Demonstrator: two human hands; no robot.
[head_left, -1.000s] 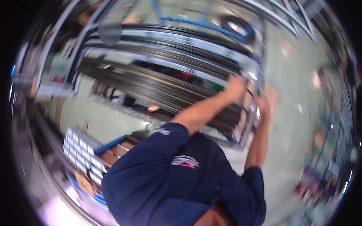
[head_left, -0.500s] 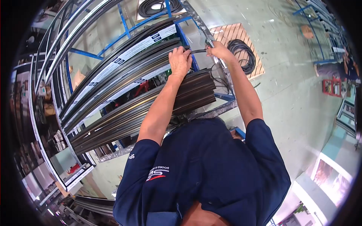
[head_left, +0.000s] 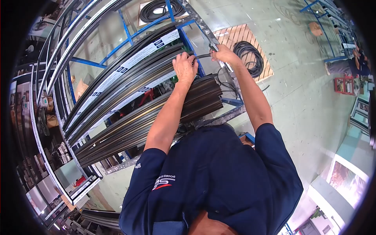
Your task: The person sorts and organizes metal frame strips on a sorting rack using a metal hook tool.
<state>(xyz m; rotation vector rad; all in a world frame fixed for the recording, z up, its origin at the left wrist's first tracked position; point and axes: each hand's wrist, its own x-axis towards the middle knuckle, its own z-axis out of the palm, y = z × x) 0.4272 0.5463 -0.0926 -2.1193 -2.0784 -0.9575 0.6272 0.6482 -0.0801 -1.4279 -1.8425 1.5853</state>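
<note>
My left hand (head_left: 185, 68) rests on the end of a bundle of long dark profiles (head_left: 156, 58), its fingers bent around a thin black strip (head_left: 203, 56). That strip spans the short gap to my right hand (head_left: 225, 55), which is closed on its other part. A small metallic piece (head_left: 213, 46) shows at the right fingertips; whether it is a tool in the hand or part of the rack behind cannot be made out. Nearer to my body lies a second stack of dark profiles (head_left: 199, 96), below my left forearm.
A blue metal rack (head_left: 129, 35) carries the profiles. Beyond it, a coil of black strip (head_left: 248, 58) lies on a wooden pallet (head_left: 235, 35), and another coil (head_left: 158, 11) sits farther back. A person (head_left: 354, 64) and a red crate (head_left: 344, 85) are at the far right.
Both hands keep nearly the same hold on the black strip. The view has shifted slightly, and the hands appear a little farther left.
</note>
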